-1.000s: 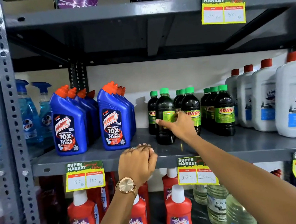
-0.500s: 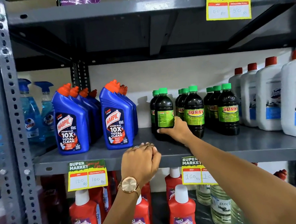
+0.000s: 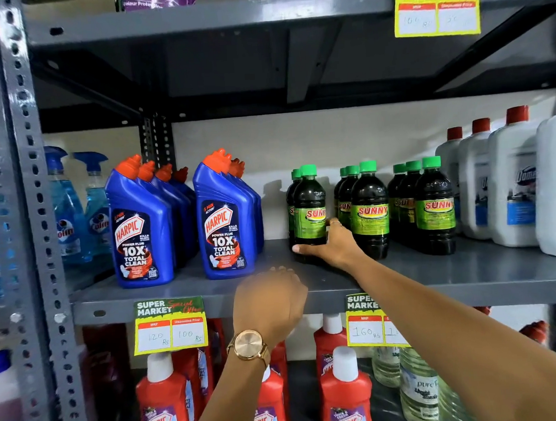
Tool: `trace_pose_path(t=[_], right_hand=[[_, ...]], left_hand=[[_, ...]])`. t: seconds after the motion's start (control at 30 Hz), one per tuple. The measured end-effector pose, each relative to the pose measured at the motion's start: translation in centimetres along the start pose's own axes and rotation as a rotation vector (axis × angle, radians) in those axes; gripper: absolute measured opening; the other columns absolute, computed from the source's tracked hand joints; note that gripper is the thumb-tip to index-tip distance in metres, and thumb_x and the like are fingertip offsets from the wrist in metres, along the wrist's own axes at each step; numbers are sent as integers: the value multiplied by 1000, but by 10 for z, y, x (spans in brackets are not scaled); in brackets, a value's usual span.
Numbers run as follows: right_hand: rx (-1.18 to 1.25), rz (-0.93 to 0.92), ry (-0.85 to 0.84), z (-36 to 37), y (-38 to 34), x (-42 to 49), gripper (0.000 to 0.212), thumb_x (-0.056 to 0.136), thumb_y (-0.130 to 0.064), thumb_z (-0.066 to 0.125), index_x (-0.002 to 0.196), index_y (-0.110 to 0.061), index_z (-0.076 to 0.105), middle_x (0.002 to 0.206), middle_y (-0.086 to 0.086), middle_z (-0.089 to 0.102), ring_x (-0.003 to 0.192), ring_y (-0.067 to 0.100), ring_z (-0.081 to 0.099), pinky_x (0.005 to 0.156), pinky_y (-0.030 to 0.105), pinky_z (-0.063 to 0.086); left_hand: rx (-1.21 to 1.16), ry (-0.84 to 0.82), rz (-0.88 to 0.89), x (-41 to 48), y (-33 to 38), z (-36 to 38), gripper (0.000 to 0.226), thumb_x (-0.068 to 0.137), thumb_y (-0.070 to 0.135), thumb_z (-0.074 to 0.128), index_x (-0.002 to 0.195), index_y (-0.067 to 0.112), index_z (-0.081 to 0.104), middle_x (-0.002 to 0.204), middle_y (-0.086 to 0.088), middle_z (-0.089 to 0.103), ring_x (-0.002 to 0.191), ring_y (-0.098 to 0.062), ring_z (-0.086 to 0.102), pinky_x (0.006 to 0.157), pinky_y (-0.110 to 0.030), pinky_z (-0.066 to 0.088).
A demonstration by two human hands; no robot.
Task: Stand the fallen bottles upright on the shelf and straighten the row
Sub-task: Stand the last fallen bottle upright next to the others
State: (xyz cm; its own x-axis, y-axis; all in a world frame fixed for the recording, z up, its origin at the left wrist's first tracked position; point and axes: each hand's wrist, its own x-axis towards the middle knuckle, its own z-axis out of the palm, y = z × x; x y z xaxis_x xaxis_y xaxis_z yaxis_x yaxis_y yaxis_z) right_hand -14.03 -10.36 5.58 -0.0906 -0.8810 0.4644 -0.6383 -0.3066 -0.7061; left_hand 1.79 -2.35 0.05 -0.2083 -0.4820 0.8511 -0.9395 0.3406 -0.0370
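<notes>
Dark Sunny bottles with green caps stand upright in three short columns on the grey shelf (image 3: pixel 184 291). My right hand (image 3: pixel 332 244) grips the base of the front left Sunny bottle (image 3: pixel 309 205), which stands upright with its label facing partly forward. The front middle Sunny bottle (image 3: pixel 369 209) and the front right Sunny bottle (image 3: pixel 434 205) stand beside it, labels forward. My left hand (image 3: pixel 271 303), with a gold watch on the wrist, rests as a closed fist on the shelf's front edge and holds nothing.
Blue Harpic bottles (image 3: pixel 139 231) stand in two columns to the left, blue spray bottles (image 3: pixel 70 219) beyond them. White jugs with red caps (image 3: pixel 512 183) fill the right end. Red Harpic bottles (image 3: pixel 344 391) and clear bottles (image 3: pixel 418 390) sit on the shelf below. Price tags (image 3: pixel 170 326) hang along the edge.
My right hand has slid from the bottle's middle down to its base, and the bottle has turned so that its Sunny label faces more to the front. The left hand stays put.
</notes>
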Motion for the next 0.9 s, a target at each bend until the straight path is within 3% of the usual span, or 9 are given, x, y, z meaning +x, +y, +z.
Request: trace_pose_path(t=[0.07,0.13,0.17,0.3,0.43,0.63,0.9], right_hand=[[23,-6,-28,1,-1,0,71,58,-46,83,112,-9,58,104,3,63,99,20,59,83,28,49],[40,-4,-27,-1,1,0,45,68,-29,79,106,-10,63,98,6,67,94,22,61,69,22,44],[44,-8,-17,-2,2,1,45,69,-25,79,107,-9,64,99,7,68,95,23,62,67,21,43],[-21,2,31,-2,0,-3,81,60,-39,88,123,-4,51,115,7,60,109,24,58,87,29,47],[-38,2,11,0,0,-1,92,47,-57,87,117,-8,55,111,7,65,106,23,62,89,33,51],[-24,-4,-10,-2,2,0,77,60,-40,88,119,-5,55,107,8,62,94,20,56,83,30,47],[-3,4,-55,0,5,4,78,65,-38,85,127,-5,52,122,14,61,113,27,58,84,27,42]], left_hand=[[8,3,-1,0,0,0,37,82,27,38,63,18,68,64,2,70,58,-19,65,49,-29,48],[15,8,4,0,0,0,37,82,26,38,63,18,69,65,2,71,57,-19,65,49,-29,47],[17,10,5,0,0,0,37,82,26,38,63,18,69,65,2,70,56,-19,64,48,-29,47],[14,18,7,0,0,-1,37,82,27,38,61,18,67,61,2,69,53,-18,63,47,-27,47],[1,13,7,0,0,0,38,83,28,37,62,18,67,61,3,68,54,-18,63,46,-28,47],[-16,31,9,0,-1,1,38,83,27,38,61,18,67,62,3,69,54,-18,63,47,-28,47],[-13,52,19,0,-1,2,35,82,27,39,59,19,65,59,3,67,52,-19,61,47,-25,43]])
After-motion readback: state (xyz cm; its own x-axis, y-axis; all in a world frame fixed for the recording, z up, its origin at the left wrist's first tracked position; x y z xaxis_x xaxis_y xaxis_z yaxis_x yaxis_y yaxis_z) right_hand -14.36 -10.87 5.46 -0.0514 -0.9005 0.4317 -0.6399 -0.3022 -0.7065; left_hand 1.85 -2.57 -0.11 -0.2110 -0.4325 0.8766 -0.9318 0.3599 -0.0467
